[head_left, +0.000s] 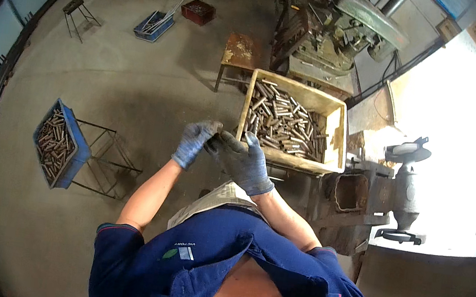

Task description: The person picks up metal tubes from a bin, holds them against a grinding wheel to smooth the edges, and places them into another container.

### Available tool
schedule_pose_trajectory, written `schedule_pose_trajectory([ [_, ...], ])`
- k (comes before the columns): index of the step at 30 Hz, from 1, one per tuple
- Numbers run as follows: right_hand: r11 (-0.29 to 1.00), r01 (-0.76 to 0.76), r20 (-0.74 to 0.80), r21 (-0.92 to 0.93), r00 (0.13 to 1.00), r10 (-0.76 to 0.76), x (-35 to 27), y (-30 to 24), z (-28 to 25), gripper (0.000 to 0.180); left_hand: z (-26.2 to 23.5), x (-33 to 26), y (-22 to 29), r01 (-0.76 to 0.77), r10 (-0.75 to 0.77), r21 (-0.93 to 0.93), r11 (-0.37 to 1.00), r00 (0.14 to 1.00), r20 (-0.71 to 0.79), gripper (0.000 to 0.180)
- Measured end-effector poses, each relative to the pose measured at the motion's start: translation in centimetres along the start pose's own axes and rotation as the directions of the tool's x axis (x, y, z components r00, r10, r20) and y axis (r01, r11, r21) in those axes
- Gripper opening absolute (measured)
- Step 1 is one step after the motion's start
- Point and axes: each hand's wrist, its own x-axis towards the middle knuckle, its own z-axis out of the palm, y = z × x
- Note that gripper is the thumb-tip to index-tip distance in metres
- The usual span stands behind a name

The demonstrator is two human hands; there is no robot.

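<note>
Both my hands wear blue gloves with dark, dirty palms and meet in front of my body, left of the yellowed bin. My left hand (192, 142) is closed, its fingertips against the finger ends of my right hand. What it grips, if anything, I cannot make out. My right hand (248, 165) turns its dark palm up, thumb apart and fingers stretched toward the left hand; no held object shows in it. The yellowed plastic bin (336, 134), just beyond my right hand, holds many short metal tubes (283, 121).
A blue crate (77, 148) of similar metal pieces rests on a thin metal stand at left. Beyond the bin are a worn stool (240, 51) and a green machine (340, 36). A bench grinder-like machine (407, 189) stands at right. Farther off lie a blue tray (154, 26) and a red box (198, 12).
</note>
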Motion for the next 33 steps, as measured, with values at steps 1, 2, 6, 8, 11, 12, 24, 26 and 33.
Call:
schedule_pose_trajectory([
  [1, 0.989, 0.053, -0.021, -0.139, 0.998, -0.057, 1.0, -0.3, -0.2, 0.047, -0.5, -0.2, 0.3, 0.01, -0.008, -0.071, 0.997, 0.999, 0.04, 0.024],
  [2, 0.956, 0.098, -0.044, -0.278, 0.992, -0.114, 2.0, -0.7, -0.4, 0.05, -0.8, -0.3, 0.7, 0.028, -0.027, -0.003, 1.0, 0.997, 0.066, 0.024],
  [6, 0.157, 0.219, 0.155, -0.963, 0.926, -0.344, 5.6, -0.4, -2.1, 0.066, -3.4, 0.0, -0.4, -0.046, 0.039, 0.168, 0.985, 0.998, 0.044, 0.025],
  [8, 0.254, 0.206, 0.137, -0.945, 0.954, -0.265, 6.6, -0.9, -2.1, 0.065, -3.7, -0.2, -0.3, -0.072, 0.08, 0.155, 0.985, 0.996, -0.046, 0.024],
  [11, 0.322, 0.191, 0.086, -0.927, 0.946, -0.312, 7.8, -1.3, -2.2, 0.069, -4.5, -0.4, 0.0, 0.012, 0.028, 0.245, 0.97, 0.987, -0.16, 0.026],
  [12, 0.326, 0.183, 0.077, -0.927, 0.947, -0.313, 8.0, -1.3, -2.2, 0.07, -4.7, -0.4, -0.5, -0.018, 0.087, 0.32, 0.947, 0.976, -0.201, 0.026],
  [24, 0.489, 0.178, 0.166, -0.854, 0.984, -0.067, 7.5, -3.7, 0.5, 0.054, -6.9, 7.1, -0.9, -0.033, 0.411, 0.696, 0.717, 0.827, -0.385, 0.035],
  [26, 0.452, 0.25, 0.218, -0.856, 0.968, -0.122, 5.7, -5.4, 0.4, 0.049, -5.8, 8.6, -1.5, -0.058, 0.452, 0.794, 0.605, 0.846, -0.282, 0.036],
  [33, 0.327, 0.568, 0.348, -0.755, 0.77, -0.535, -1.5, -6.7, 0.5, 0.043, 2.1, 9.6, -0.8, -0.238, 0.433, 0.77, 0.593, 0.9, -0.055, 0.032],
])
